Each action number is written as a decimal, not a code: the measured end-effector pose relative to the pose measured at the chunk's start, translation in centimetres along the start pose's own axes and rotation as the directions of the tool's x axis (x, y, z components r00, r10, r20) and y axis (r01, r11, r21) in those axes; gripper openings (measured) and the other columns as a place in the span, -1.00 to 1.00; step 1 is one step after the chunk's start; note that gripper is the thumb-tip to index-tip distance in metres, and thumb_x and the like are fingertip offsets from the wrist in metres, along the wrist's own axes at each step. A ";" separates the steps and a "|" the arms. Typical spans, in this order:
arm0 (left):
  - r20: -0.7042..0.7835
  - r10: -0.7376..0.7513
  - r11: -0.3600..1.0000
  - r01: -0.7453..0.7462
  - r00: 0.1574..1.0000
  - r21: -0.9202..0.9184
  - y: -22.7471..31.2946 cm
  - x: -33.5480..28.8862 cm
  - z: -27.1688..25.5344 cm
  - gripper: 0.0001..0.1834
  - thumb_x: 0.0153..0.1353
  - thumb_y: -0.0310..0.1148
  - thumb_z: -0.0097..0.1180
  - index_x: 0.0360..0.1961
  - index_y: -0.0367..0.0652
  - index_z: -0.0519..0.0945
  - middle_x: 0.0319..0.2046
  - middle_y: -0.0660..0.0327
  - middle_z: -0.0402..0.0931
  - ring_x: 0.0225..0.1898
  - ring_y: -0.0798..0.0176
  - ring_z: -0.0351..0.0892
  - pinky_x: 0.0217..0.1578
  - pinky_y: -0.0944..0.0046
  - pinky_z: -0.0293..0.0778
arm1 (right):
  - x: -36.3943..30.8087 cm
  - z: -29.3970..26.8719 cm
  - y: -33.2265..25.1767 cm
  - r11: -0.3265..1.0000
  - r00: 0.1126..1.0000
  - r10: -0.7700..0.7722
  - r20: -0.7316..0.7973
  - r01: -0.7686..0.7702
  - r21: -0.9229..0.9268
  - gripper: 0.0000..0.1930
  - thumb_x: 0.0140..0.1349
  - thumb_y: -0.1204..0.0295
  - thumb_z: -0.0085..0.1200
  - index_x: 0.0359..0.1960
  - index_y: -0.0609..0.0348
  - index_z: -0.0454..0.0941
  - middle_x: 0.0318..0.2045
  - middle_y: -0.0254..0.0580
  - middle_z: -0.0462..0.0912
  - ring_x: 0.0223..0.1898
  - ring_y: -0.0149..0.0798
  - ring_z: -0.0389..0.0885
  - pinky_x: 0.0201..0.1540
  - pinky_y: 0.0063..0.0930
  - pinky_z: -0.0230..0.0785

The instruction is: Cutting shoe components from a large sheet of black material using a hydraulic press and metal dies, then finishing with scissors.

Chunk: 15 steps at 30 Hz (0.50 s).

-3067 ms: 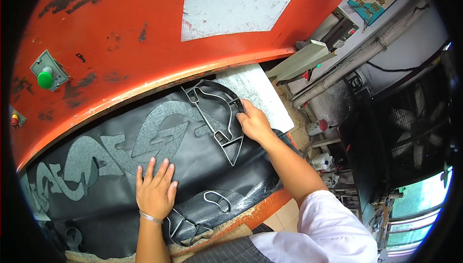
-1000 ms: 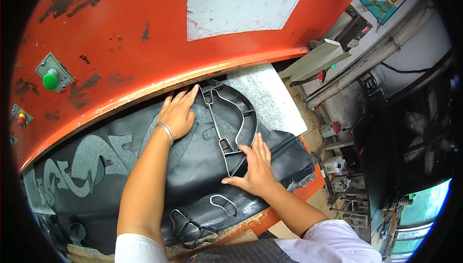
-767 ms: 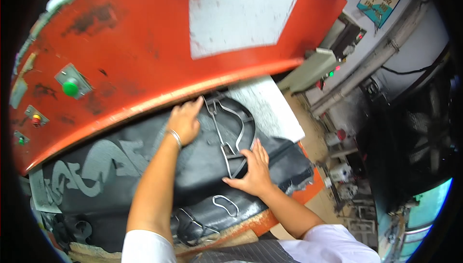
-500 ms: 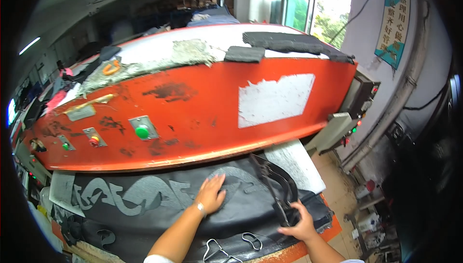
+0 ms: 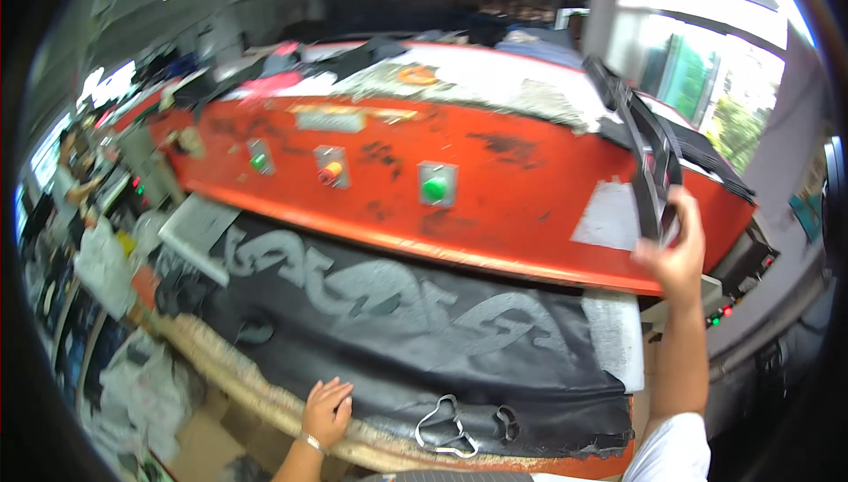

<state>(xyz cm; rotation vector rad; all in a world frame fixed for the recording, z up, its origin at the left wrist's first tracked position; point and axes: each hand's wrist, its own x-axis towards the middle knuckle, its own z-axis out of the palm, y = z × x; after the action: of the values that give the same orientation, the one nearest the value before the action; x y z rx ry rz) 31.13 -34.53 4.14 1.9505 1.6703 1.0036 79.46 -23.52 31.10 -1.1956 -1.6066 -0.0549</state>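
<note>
The red machine (image 5: 548, 217) spans your view. Black sheet (image 5: 530, 376) runs out from under its lip, grey shapes (image 5: 362, 283) nearer the machine, plain sheet farther out giving you room. Your right hand (image 5: 673, 252) grips the metal frame (image 5: 651, 159) by its lower end, raised before the machine's right side, presumably to clear the sheet. Your left hand (image 5: 327, 413), loose, seemingly empty, is well out from the machine; contact unclear. Small metal outline (image 5: 420, 433) lies farthest from the machine, likely parked aside.
</note>
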 end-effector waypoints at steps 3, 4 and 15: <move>-0.035 -0.023 0.999 0.024 0.999 0.034 -0.2 -2.2 -2.6 -0.79 0.19 -0.34 0.14 -0.17 -0.08 0.68 -0.10 0.20 0.66 0.09 0.12 0.54 0.27 -0.06 0.20 | 8.6 2.2 -0.4 0.996 0.997 0.081 -0.002 -0.081 -0.041 -0.22 -0.14 0.10 0.44 0.08 0.34 0.43 -0.15 -0.14 0.56 -0.05 -0.27 0.51 0.08 -0.43 0.30; -0.062 -0.045 0.999 0.047 0.997 0.028 -0.9 -2.3 -3.5 -0.80 0.18 -0.35 0.15 -0.18 -0.10 0.68 -0.11 0.19 0.66 0.10 0.12 0.54 0.25 -0.05 0.22 | 11.0 2.9 0.3 0.989 0.998 0.059 -0.012 -0.060 -0.132 -0.22 -0.11 0.06 0.41 0.07 0.36 0.44 -0.19 -0.14 0.58 -0.11 -0.28 0.53 0.03 -0.45 0.33; -0.216 -0.319 0.938 0.340 0.923 0.071 -18.0 3.1 -13.4 -0.60 0.14 -0.24 0.20 0.00 -0.15 0.59 0.04 0.06 0.53 0.13 0.02 0.44 0.15 0.01 0.30 | 18.7 17.4 -8.7 0.686 0.904 -0.318 0.285 0.427 -0.589 -0.35 0.26 0.01 0.10 0.28 0.08 0.32 0.23 0.14 0.39 0.32 -0.01 0.30 0.32 -0.23 0.12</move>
<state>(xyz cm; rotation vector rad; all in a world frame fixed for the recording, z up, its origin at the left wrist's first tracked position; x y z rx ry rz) 9.12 -29.70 1.58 1.5916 2.1194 1.0227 62.73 -5.59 42.34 -1.3714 -2.0436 -0.8665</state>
